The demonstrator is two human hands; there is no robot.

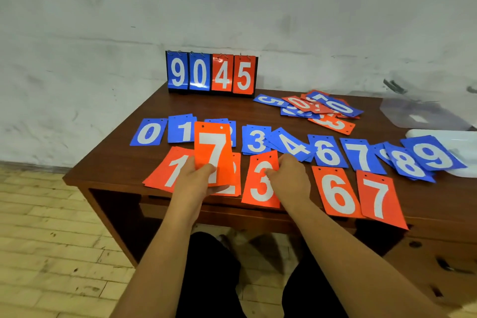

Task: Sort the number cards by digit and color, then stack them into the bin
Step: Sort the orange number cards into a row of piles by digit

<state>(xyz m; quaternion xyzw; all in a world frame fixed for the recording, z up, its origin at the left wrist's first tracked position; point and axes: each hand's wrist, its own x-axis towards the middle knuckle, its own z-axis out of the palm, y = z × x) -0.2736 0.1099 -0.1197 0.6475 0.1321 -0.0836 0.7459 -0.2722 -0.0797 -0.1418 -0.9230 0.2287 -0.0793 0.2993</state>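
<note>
- Fingers (206, 170) of the left hand (192, 181) are pinched on a loose orange 7 (213, 147), thumb on its face. It's held up off the tabletop (201, 108), over the orange 2 (237, 170).
- Right hand (289, 175) has its fingers curled on the top corner of the orange 3 (262, 183), which lies flat in the near row. Looks like a light pinch, I'd say it's just squaring it up.
- So the job is getting that 7 home. Its match, the 7 pile (379, 199), is at the far right of the near row, just past the orange 6 (338, 193).
- I'd drop the 3 and hand the 7 over to the right hand. Reaching across with the left risks dragging an arm over the 3 and 6.
- Lay it holes away from you, edges flush, so it stacks clean for later.
- Blue row (255, 141) behind is fanned and overlapping around the blue 4 (291, 146), so stay low and don't nudge it.
- Further back there's an unsorted heap (317, 110), so plenty left.
- Bin (423, 113) sits far right, blurry, can't tell what's in it.
</note>
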